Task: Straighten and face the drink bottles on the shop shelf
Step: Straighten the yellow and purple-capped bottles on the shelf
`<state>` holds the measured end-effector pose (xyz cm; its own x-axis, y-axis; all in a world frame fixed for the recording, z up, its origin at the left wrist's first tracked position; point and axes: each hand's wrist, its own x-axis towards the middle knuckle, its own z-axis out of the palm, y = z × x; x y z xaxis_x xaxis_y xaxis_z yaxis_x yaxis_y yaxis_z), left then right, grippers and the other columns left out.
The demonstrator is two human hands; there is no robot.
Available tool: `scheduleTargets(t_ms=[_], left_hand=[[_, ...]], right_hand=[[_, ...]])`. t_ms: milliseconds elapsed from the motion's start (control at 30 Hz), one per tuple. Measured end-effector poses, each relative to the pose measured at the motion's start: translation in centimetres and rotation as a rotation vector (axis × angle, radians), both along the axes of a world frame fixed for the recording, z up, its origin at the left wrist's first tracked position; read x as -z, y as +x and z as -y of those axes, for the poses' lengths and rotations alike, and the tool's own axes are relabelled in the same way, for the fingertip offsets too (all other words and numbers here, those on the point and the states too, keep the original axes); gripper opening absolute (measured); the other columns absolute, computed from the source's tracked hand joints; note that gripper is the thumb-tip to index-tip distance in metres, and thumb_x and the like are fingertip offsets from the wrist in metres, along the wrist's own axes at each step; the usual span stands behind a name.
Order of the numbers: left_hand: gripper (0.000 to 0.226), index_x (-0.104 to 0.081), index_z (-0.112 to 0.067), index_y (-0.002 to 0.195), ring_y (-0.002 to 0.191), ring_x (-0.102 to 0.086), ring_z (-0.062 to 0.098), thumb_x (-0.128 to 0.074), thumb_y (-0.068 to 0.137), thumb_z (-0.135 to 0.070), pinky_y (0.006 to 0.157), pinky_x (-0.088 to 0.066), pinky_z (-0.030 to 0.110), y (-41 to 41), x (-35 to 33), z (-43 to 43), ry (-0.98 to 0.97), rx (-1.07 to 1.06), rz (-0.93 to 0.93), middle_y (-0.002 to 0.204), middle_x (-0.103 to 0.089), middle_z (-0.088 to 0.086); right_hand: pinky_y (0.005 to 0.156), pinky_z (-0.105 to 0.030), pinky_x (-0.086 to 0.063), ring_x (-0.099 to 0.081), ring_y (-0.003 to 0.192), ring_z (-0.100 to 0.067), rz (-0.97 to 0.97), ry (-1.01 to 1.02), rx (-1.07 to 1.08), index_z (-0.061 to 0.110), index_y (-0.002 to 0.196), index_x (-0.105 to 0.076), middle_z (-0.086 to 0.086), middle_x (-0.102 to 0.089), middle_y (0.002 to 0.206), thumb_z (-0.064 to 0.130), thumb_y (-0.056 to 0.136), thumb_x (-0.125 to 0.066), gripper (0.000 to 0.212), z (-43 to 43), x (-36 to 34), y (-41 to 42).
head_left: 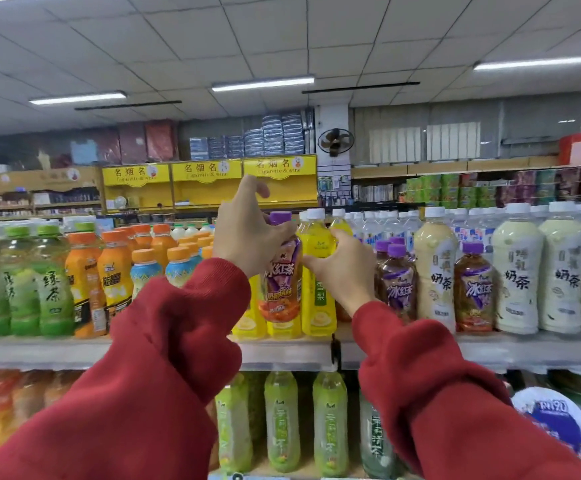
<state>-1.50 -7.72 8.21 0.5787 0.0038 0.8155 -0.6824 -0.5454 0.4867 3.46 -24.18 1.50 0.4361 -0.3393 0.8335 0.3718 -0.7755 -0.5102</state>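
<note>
Red fleece-like sleeves (164, 368) nearest the lens, one from each lower corner, meeting at the middle of the shelf. Left hand (247, 233) wrapped around the neck and shoulder of a purple-capped iced tea bottle (280, 282), fingers curled under the cap, index finger raised clear. Right hand (342, 268) just right of it, thumb touching the bottle's side label, other fingers loosely bent and closed on nothing. Bottle held between both hands, in front of the yellow bottles (318, 282), base apparently above the white shelf edge (282, 355); long axis near vertical, cap tilted slightly left, printed label facing the camera. Smooth clear plastic, brown liquid, glossy purple-and-orange wrap, waisted round body. To the right on the same shelf, more purple-capped tea bottles (472, 289) among tall cream milk tea bottles (517, 271) with white caps. To the left, orange-capped bottles (116, 271), then green tea bottles (53, 282) with green caps. Below, a row of pale green bottles (282, 420), upright.
</note>
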Motion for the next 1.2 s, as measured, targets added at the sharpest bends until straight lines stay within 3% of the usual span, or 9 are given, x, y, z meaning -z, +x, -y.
scheduleTargets(t_ms=[167, 267, 433, 533, 700, 800, 967, 1067, 1200], left_hand=[[0.051, -0.048, -0.017, 0.112, 0.067, -0.073, 0.034, -0.086, 0.078, -0.024, 0.058, -0.063, 0.052, 0.4, 0.9, -0.7, 0.012, 0.003, -0.012, 0.077, -0.076, 0.010], [0.051, -0.049, -0.017, 0.112, 0.070, -0.072, 0.034, -0.085, 0.077, -0.024, 0.058, -0.063, 0.051, 0.7, 1.2, -0.4, 0.014, 0.008, -0.016, 0.077, -0.077, 0.011], [0.052, -0.047, -0.020, 0.110, 0.061, -0.073, 0.026, -0.086, 0.077, -0.023, 0.052, -0.062, 0.043, 1.0, 1.6, 1.1, -0.002, 0.048, -0.026, 0.077, -0.077, 0.007], [0.054, -0.047, -0.022, 0.112, 0.064, -0.075, 0.023, -0.088, 0.077, -0.027, 0.053, -0.063, 0.041, 1.3, 1.8, 1.7, 0.001, 0.050, -0.034, 0.077, -0.076, 0.005], [0.052, -0.046, -0.020, 0.111, 0.049, -0.065, 0.022, -0.087, 0.079, -0.025, 0.044, -0.057, 0.038, 1.9, 2.6, 2.9, 0.010, 0.114, -0.075, 0.078, -0.077, 0.012], [0.051, -0.046, -0.021, 0.110, 0.050, -0.065, 0.021, -0.087, 0.079, -0.026, 0.044, -0.056, 0.035, 2.1, 2.9, 3.9, 0.016, 0.127, -0.080, 0.079, -0.077, 0.010], [0.049, -0.048, -0.020, 0.108, 0.056, -0.073, 0.028, -0.087, 0.079, -0.025, 0.049, -0.062, 0.047, 2.2, 3.1, 6.5, 0.012, 0.149, -0.053, 0.076, -0.078, 0.009], [0.047, -0.048, -0.020, 0.105, 0.057, -0.073, 0.029, -0.087, 0.079, -0.025, 0.050, -0.062, 0.050, 2.6, 3.5, 8.6, -0.001, 0.165, -0.053, 0.077, -0.077, 0.010], [0.046, -0.048, -0.019, 0.105, 0.060, -0.073, 0.038, -0.086, 0.080, -0.023, 0.054, -0.061, 0.055, 3.4, 4.7, 10.7, -0.010, 0.169, -0.095, 0.080, -0.075, 0.015]], right_hand=[[0.075, -0.038, -0.054, -0.062, 0.062, -0.015, -0.030, 0.001, -0.026, 0.016, 0.129, -0.064, 0.014, -0.050, 0.046, 0.055, 0.066, -0.083, 0.077, -0.7, 0.6, 1.3], [0.072, -0.036, -0.050, -0.055, 0.063, -0.017, 0.027, -0.038, 0.041, 0.011, 0.129, -0.063, 0.015, -0.052, 0.050, 0.051, 0.068, -0.084, 0.076, -0.8, 0.8, 1.2], [0.066, -0.033, -0.042, -0.066, 0.085, -0.033, -0.016, -0.049, -0.048, 0.014, 0.141, -0.048, -0.012, -0.071, 0.089, 0.035, 0.083, -0.074, 0.067, -0.3, 1.4, 0.8], [0.084, -0.043, -0.052, -0.062, 0.105, -0.033, -0.069, -0.084, -0.148, 0.022, 0.150, -0.034, -0.014, -0.068, 0.114, 0.026, 0.083, -0.076, 0.079, 0.5, 1.8, 0.5], [0.074, -0.029, -0.048, -0.062, 0.101, -0.024, -0.178, -0.176, -0.208, 0.030, 0.155, -0.019, -0.006, -0.065, 0.115, -0.005, 0.079, -0.068, 0.097, 2.5, 3.4, -0.2], [0.073, -0.017, -0.049, -0.064, 0.085, -0.007, -0.174, -0.167, -0.251, 0.027, 0.155, -0.023, 0.005, -0.064, 0.115, 0.003, 0.084, -0.070, 0.088, 3.8, 4.3, -1.3], [0.080, -0.045, -0.057, -0.070, 0.082, -0.019, -0.083, -0.030, -0.109, 0.020, 0.148, -0.043, 0.002, -0.067, 0.127, 0.018, 0.097, -0.058, 0.053, 6.5, 6.1, -4.6], [0.072, -0.031, -0.055, -0.062, 0.071, -0.008, -0.039, 0.027, -0.059, 0.019, 0.135, -0.057, 0.007, -0.071, 0.113, 0.039, 0.091, -0.063, 0.049, 7.0, 7.7, -6.4], [0.075, -0.025, -0.051, -0.065, 0.087, -0.007, -0.077, 0.008, 0.023, 0.022, 0.116, -0.069, 0.012, -0.072, 0.098, 0.058, 0.072, -0.076, 0.058, 6.9, 9.6, -6.5]])
